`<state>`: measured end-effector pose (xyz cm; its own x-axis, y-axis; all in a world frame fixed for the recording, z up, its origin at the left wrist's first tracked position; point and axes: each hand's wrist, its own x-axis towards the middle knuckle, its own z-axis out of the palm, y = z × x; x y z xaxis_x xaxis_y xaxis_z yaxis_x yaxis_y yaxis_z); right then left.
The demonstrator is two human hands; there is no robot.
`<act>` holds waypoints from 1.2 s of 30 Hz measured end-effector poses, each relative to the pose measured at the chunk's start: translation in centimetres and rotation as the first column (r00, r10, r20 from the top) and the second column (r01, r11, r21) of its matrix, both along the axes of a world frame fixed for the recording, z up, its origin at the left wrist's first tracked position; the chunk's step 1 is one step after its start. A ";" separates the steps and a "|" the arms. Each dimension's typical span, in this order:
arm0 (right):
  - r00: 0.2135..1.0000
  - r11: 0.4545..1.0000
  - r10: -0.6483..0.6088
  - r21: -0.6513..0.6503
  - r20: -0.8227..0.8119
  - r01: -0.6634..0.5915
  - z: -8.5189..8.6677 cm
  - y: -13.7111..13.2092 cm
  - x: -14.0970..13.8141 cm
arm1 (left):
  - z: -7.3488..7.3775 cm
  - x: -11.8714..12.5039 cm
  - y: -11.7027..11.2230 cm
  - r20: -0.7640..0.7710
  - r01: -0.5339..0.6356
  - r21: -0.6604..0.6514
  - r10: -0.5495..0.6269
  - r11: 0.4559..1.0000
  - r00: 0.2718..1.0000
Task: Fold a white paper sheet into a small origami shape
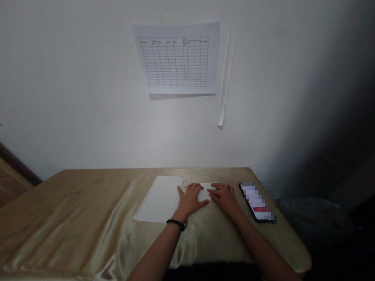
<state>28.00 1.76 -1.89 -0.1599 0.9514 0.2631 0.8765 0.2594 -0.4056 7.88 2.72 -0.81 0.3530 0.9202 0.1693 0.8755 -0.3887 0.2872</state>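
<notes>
A small white piece of paper (204, 192) lies on the cloth between my hands, with parts of it hidden under them. My left hand (191, 200) rests flat on its left side, the thumb stretched toward the right and the fingers apart. On the right side, my right hand (225, 198) presses down with its fingers spread toward the left. Just left of my left hand lies a loose white sheet of paper (159, 199) with a row of punched holes along its left edge. A black band (175, 223) circles my left wrist.
A phone (258, 203) with a lit, blurred screen lies to the right of my right hand. Gold satin cloth (88, 210) covers the table and has folds at the left. On the wall hang a printed table sheet (178, 58) and a narrow white strip (227, 78).
</notes>
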 end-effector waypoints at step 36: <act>0.979 0.973 0.173 0.171 -0.111 -0.153 0.2 -1.3 0.6 | 0.9 0.3 -0.1 0.009 -0.029 -0.077 0.030 0.997 1.000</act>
<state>28.64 0.44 -1.74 -0.2658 0.8589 0.4377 0.7623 0.4652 -0.4500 8.18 2.59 0.13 0.3243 0.9405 0.1012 0.8830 -0.3394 0.3243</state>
